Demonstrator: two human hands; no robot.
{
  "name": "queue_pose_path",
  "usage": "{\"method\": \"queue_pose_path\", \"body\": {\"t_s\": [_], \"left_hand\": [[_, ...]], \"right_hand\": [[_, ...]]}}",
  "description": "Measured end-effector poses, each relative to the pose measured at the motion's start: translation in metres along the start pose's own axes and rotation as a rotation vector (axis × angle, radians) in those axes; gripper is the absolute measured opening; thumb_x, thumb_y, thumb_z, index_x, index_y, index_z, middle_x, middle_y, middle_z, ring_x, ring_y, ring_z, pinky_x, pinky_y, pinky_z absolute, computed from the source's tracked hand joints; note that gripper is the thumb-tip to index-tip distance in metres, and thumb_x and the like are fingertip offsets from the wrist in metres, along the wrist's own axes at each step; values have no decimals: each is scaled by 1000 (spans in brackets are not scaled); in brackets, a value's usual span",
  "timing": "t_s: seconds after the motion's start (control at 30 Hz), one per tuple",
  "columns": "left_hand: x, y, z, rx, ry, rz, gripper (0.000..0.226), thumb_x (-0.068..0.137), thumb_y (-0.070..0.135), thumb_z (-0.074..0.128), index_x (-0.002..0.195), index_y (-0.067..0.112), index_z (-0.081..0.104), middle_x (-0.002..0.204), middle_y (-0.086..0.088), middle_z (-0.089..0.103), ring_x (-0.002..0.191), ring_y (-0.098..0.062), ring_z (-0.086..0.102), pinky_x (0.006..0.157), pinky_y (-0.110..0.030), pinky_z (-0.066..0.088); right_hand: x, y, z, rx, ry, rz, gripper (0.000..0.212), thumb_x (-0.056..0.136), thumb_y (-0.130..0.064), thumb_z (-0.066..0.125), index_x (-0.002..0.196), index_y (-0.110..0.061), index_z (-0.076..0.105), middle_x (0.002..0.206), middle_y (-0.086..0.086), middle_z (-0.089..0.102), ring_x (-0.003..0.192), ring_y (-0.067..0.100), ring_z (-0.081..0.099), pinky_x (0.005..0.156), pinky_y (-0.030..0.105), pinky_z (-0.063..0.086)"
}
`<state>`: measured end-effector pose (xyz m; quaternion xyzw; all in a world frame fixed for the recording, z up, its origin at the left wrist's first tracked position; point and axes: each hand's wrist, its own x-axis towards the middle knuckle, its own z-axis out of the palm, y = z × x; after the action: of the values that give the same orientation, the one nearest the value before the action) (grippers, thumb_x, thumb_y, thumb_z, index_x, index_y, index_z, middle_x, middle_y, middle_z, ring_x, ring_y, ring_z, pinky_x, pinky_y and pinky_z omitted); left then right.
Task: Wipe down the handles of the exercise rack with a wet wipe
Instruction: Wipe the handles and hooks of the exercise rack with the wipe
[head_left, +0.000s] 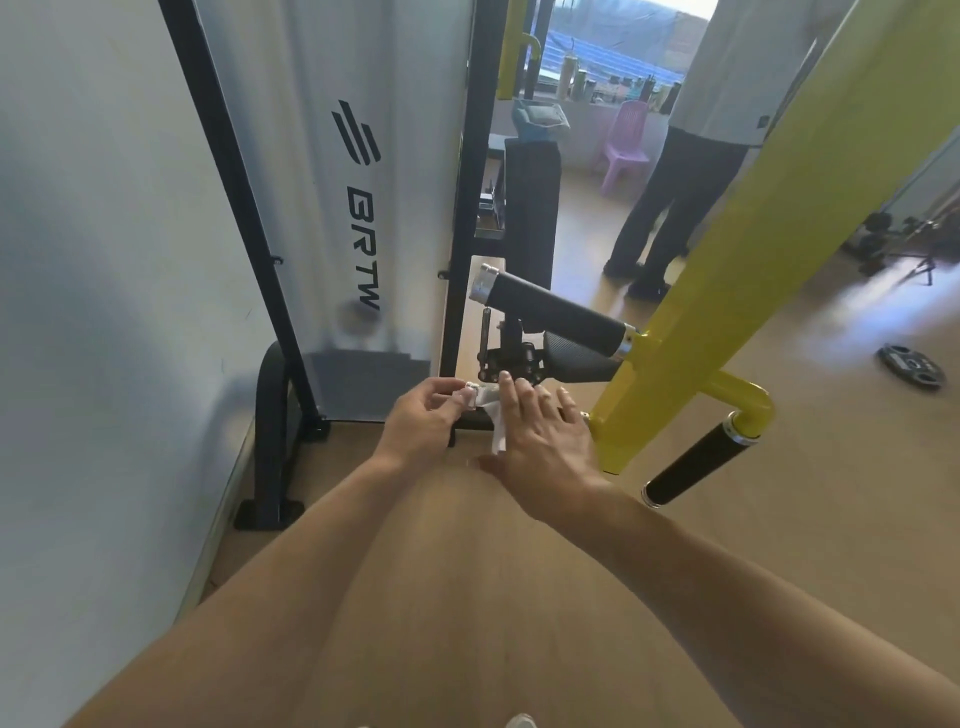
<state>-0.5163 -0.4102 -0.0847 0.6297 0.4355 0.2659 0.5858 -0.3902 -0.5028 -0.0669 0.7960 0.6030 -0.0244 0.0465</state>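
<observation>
A yellow exercise rack post (737, 280) carries black handles: an upper one (556, 309), a lower one (582, 358) behind it, and one (696, 457) at the right. A further handle lies under my hands, mostly hidden; its metal end cap (471, 387) shows. My left hand (423, 423) pinches the white wet wipe (491, 415) at that cap. My right hand (545, 436) lies over the handle with fingers straight, pressing the wipe, whose tail hangs below.
A white BRTW-branded panel (358, 208) in a black frame (275, 415) stands at the left, next to a white wall. A person (691, 156) stands behind the rack. A weight plate (910, 366) lies on the wooden floor; a pink chair (626, 145) is farther back.
</observation>
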Motion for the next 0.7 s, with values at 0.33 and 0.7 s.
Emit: {"method": "queue_pose_path", "body": {"t_s": [0.33,0.7], "left_hand": [[2,-7,4,137,23,23,33,98,45,55,121,25,67,106,6,71,93,-7,64,77,-17,50],[-4,0,1,156,11,26,35,97,43,57,126,27,68,116,10,72,107,-10,64,85,-17,45]], "right_hand": [[20,-5,-13,9,29,-71,23,103,-24,39,122,-12,47,115,8,60,104,28,57,95,40,37],[29,-17,-8,-84,116,-135,24,102,-18,35,114,-6,51,102,12,66,92,33,65,87,42,42]]}}
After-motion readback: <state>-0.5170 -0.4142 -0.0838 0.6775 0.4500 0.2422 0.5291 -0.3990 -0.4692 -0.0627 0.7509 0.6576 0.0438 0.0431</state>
